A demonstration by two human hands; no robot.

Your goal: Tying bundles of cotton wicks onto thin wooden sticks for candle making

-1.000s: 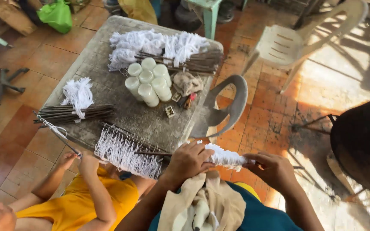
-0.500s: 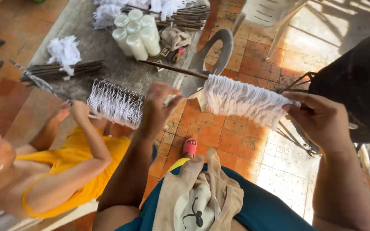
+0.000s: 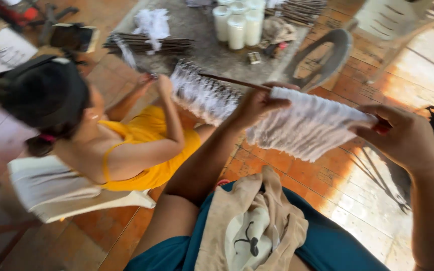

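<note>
Over the lap, head view: one camera looks down on both hands and the rod they carry.
Left hand: left hand is clenched around the thin dark rod, fingers curled over its top where the white strings begin.
Right hand: right hand pinches the rod's other end, fingers closed on it at about 3 o'clock.
Strings: a curtain of white strings hangs from the rod between the two hands, blurred by motion.
Axis: rod runs from about 10 o'clock to 4 o'clock, nearly level, its bare end poking toward the table past the left hand.
Lap: a beige cloth lies on teal fabric at 6 o'clock.
Neighbour: a person in a yellow top sits at 9 o'clock on a white chair, hands on a second fringe of white strings.
Table: a grey worn table at 12 o'clock bears white candles and a bundle of dark sticks.
Room: terracotta tile floor, a grey plastic chair at 1 o'clock, sunlit patches at the right.
</note>
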